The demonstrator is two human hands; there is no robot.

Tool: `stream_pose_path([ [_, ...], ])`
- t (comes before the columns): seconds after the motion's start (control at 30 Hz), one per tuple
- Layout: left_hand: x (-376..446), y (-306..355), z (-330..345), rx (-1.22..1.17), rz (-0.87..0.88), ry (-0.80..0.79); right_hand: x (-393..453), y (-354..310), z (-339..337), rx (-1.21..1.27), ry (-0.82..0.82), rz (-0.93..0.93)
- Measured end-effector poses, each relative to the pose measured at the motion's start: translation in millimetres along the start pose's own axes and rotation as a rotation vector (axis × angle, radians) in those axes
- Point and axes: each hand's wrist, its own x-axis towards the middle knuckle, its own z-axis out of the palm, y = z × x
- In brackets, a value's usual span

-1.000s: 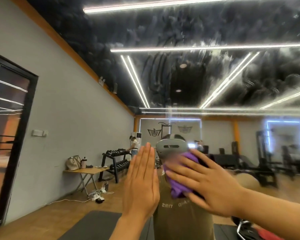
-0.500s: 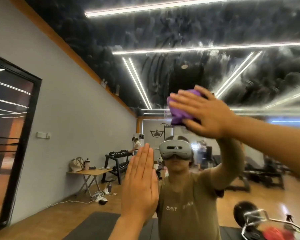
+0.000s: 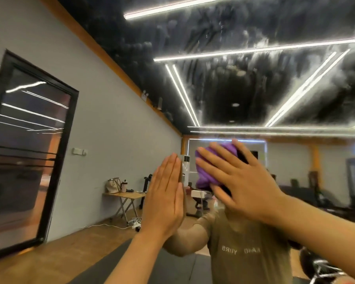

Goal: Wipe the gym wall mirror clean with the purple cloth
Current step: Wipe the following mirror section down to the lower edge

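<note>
Your right hand [image 3: 242, 181] has dropped from the streaked upper glass half a second ago and now presses the purple cloth [image 3: 205, 171] flat on the mirror [image 3: 244, 89], fingers spread straight toward 11 o'clock. Your left hand [image 3: 165, 199] stays flat on the glass at the cloth's 9 o'clock, fingers straight and together, holding nothing.

Lighting: moderate indoor level, warm cast on the wooden floor [image 3: 74, 240]. Sources: long white LED ceiling strips [image 3: 254, 50], seen reflected in the smeared, streaky wall mirror glass [image 3: 223, 48]; strips slightly blown out, with hazy bloom across the smears. Secondary reflections: bright streaks in the black-framed glass door panel [image 3: 33, 144]. Shadows: soft, faint. Blur: motion blur on the right hand [image 3: 240, 181] and crumpled purple cloth [image 3: 205, 171]. Distortion: wide-angle bowing at the edges; lower corners soft.
</note>
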Motion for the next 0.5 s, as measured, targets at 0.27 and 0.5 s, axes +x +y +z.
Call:
stream_pose_path([
  [0.27, -0.9, 1.1, -12.1, 0.090, -0.025, -0.100, -57.1, -62.4, 24.1, 0.036, -0.001, -0.193],
  [0.5, -2.4, 0.2, -17.1, 0.081, -0.006, -0.097, -57.7, -62.6, 27.3, 0.077, 0.077, -0.177],
])
